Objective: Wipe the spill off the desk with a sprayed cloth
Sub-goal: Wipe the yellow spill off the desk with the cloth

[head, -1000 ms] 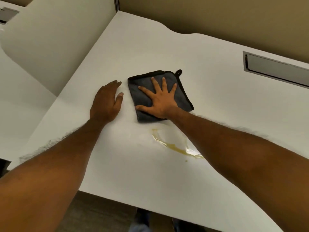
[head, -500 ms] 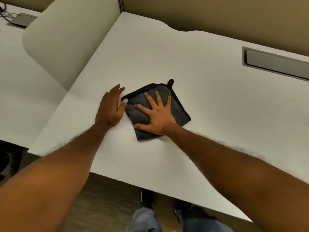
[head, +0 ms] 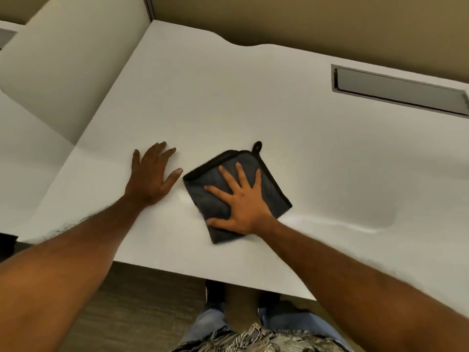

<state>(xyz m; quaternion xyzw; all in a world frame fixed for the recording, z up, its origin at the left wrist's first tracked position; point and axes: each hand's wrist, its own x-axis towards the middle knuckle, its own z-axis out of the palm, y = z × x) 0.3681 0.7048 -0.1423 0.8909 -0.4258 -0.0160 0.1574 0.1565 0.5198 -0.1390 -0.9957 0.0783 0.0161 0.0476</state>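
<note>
A dark grey cloth [head: 203, 191] with a black edge and a small hanging loop lies folded on the white desk [head: 228, 97], near its front edge. My right hand [head: 243, 201] presses flat on the cloth with fingers spread, covering its near half. My left hand [head: 149, 174] rests palm-down on the bare desk just left of the cloth, thumb tip close to the cloth's corner but apart from it. No yellow spill shows; a faint wet streak [head: 342, 224] runs right from the cloth.
A grey cable slot [head: 398, 90] is set into the desk at the back right. A pale divider panel [head: 63, 72] stands along the desk's left side, with a tan wall behind. The front edge is close below my hands, my legs [head: 215, 323] beneath it.
The yellow spill seen one second ago is no longer visible. My right hand has slid the cloth toward me and then to the right, leaving a wet streak. The left hand stayed flat.
</note>
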